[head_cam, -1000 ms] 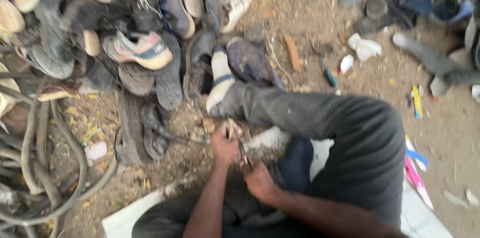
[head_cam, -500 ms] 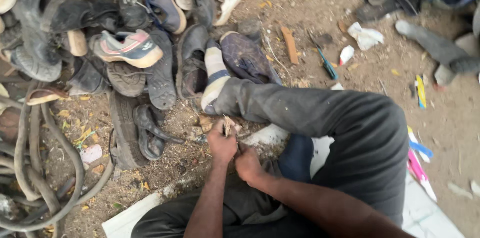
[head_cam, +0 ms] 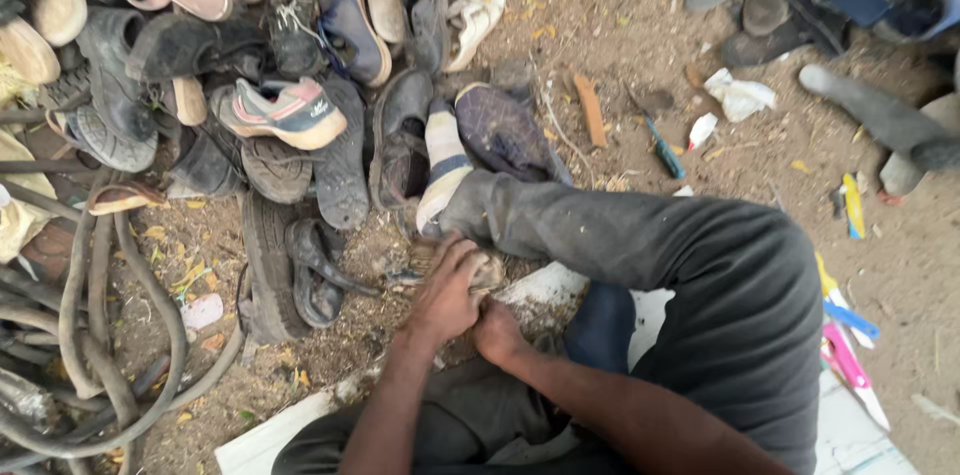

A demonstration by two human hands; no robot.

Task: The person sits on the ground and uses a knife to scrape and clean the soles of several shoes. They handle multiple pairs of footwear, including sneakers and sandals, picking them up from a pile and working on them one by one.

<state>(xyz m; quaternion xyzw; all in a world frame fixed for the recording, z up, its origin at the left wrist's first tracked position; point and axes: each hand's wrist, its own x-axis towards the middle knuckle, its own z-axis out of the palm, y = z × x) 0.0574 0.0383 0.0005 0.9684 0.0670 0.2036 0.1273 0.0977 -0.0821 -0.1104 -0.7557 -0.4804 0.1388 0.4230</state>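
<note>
A: What is the left hand (head_cam: 445, 297) doing?

B: Its fingers are curled tight over a small worn tan piece (head_cam: 487, 273), low on the dirt floor (head_cam: 620, 45) just beside the grey-trousered knee (head_cam: 720, 265).

A: And the right hand (head_cam: 497, 332)?

B: It presses against the left from below, fingers folded; whether it grips the piece I cannot tell.

A: Around them?

B: A heap of old shoes (head_cam: 290, 115) beyond, dark rubber hoses (head_cam: 90, 335) on the left.
</note>
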